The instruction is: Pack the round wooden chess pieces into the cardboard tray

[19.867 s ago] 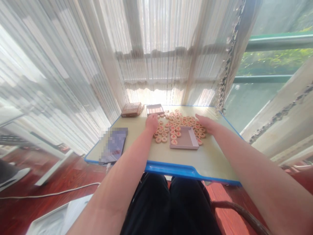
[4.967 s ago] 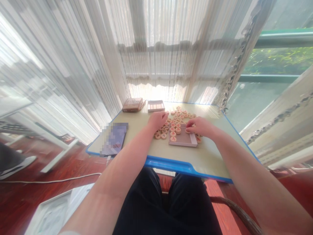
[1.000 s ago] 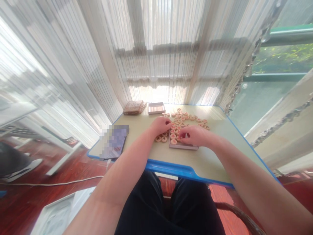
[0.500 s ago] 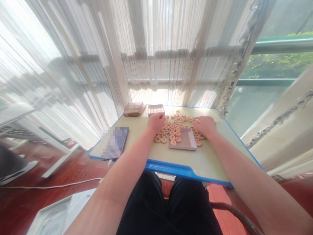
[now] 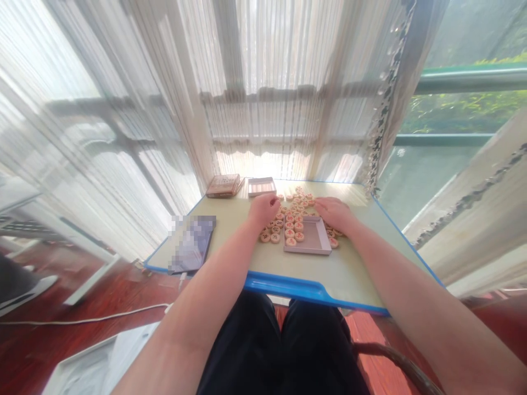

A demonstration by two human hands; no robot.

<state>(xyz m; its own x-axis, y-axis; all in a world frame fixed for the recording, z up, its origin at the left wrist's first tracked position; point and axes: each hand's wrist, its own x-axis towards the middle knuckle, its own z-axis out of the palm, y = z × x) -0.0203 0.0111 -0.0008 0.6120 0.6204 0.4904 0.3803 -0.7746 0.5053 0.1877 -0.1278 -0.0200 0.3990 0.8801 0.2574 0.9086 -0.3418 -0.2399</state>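
Observation:
Round wooden Chinese chess pieces (image 5: pixel 302 203) lie in a loose heap in the middle of the small table. My left hand (image 5: pixel 263 210) is curled closed at the heap's left edge; whatever its fingers hold is hidden. On the right, my right hand (image 5: pixel 336 214) reaches over the pieces with its fingers stretched out, the tips touching or just above the heap. Between my forearms sits a shallow box tray (image 5: pixel 309 252), with red-marked chess pieces (image 5: pixel 298 227) lined up in two columns along its left side. Black-marked chess pieces (image 5: pixel 275 238) lie left of the tray.
A second shallow box (image 5: pixel 262 192) and a brown flat box (image 5: pixel 223 185) stand at the table's far left. A tablet (image 5: pixel 193 247) with a cable lies on the left side. The table (image 5: pixel 284 267) has a blue raised edge; sheer curtains hang behind it.
My right hand has moved left across the heap, its fingers now straighter. My left hand stays nearly in place, still curled. The tray's pieces look the same.

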